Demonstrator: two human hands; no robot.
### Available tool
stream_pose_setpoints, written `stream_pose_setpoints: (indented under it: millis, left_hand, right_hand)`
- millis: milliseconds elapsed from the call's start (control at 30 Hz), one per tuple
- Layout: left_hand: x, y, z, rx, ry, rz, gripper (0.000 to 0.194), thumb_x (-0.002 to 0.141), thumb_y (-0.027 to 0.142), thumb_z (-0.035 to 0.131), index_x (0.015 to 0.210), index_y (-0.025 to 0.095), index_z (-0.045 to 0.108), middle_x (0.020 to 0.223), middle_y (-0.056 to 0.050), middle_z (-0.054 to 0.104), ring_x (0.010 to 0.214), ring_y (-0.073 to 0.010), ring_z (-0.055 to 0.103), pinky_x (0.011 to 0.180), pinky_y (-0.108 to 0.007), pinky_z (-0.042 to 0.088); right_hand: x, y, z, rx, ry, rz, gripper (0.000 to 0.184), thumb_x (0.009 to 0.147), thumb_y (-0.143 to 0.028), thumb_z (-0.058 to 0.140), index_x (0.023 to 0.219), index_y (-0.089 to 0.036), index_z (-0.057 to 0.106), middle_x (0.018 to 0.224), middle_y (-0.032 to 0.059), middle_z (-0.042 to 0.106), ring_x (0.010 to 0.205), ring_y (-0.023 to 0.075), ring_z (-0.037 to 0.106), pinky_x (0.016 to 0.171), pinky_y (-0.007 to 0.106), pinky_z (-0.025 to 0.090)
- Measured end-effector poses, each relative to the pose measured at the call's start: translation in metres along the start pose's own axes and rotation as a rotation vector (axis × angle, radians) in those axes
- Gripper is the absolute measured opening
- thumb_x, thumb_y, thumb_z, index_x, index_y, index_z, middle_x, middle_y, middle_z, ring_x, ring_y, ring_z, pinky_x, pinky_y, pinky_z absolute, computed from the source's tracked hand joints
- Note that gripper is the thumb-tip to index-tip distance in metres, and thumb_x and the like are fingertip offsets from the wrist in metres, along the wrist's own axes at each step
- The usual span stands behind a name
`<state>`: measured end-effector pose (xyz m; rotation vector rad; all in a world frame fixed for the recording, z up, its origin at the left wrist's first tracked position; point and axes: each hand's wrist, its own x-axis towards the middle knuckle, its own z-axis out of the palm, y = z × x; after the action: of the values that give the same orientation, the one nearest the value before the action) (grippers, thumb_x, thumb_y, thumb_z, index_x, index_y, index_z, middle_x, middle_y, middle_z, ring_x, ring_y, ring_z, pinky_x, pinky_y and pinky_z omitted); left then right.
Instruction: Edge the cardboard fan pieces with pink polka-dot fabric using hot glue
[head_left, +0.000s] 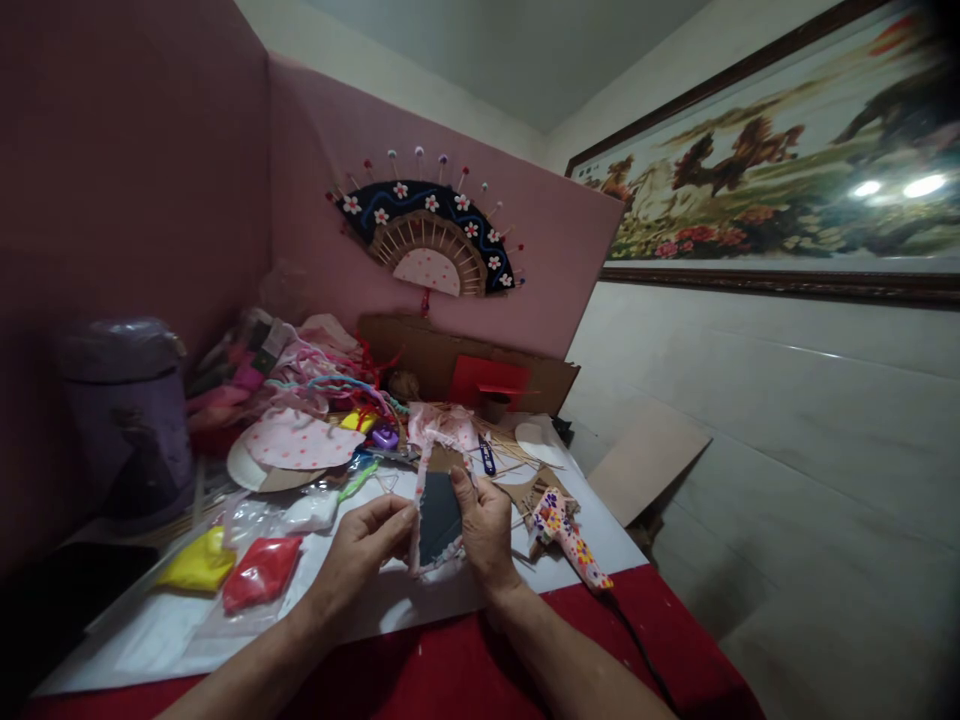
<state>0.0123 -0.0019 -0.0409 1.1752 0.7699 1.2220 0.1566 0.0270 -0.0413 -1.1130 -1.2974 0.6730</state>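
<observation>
Between both hands, above the white sheet, is a rectangular cardboard piece (pixel 439 518) with a dark panel on its face and pink fabric folded round its edges. My left hand (pixel 366 548) pinches the left edge low down, thumb and forefinger together. My right hand (pixel 487 528) grips the right side, its thumb lying along the front; the other fingers are mostly hidden behind. To the right of that hand, a flower-patterned glue gun (pixel 568 540) lies on scrap cardboard with its cord trailing toward the front. Pink dotted fabric (pixel 442 424) is bunched just behind the piece.
Bags of yellow clay (pixel 198 562) and red clay (pixel 262 573) lie at left, near a purple container (pixel 135 430). Dotted fabric-covered card (pixel 300 440) and tangled trimmings fill the back left. A blue utility knife (pixel 487 457) lies among thin sticks. A decorated fan (pixel 431 225) hangs behind.
</observation>
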Motion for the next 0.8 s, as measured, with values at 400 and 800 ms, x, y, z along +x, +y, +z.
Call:
stream_pose_setpoints:
  millis: [400, 800]
  left_hand:
    - [-0.0028, 0.0029, -0.0029, 0.029, -0.001, 0.013, 0.025, 0.074, 0.038, 0.064, 0.065, 0.014, 0.062, 0.056, 0.001, 0.056, 0.052, -0.0104, 0.05, 0.051, -0.022, 0.041]
    - [-0.0079, 0.0039, 0.0056, 0.333, 0.152, 0.164, 0.022, 0.073, 0.037, 0.061, 0.07, 0.016, 0.069, 0.059, -0.001, 0.062, 0.052, -0.0132, 0.053, 0.05, -0.022, 0.042]
  right_hand:
    - [-0.002, 0.0012, -0.001, -0.071, -0.001, -0.056, 0.046, 0.079, -0.057, 0.05, 0.058, -0.016, 0.048, 0.053, -0.0051, 0.036, 0.053, 0.0094, 0.033, 0.047, 0.021, 0.029]
    - [-0.0033, -0.0032, -0.0021, -0.149, 0.06, -0.123, 0.046, 0.08, -0.054, 0.051, 0.054, -0.016, 0.048, 0.053, -0.0052, 0.036, 0.052, 0.0089, 0.031, 0.048, 0.021, 0.028]
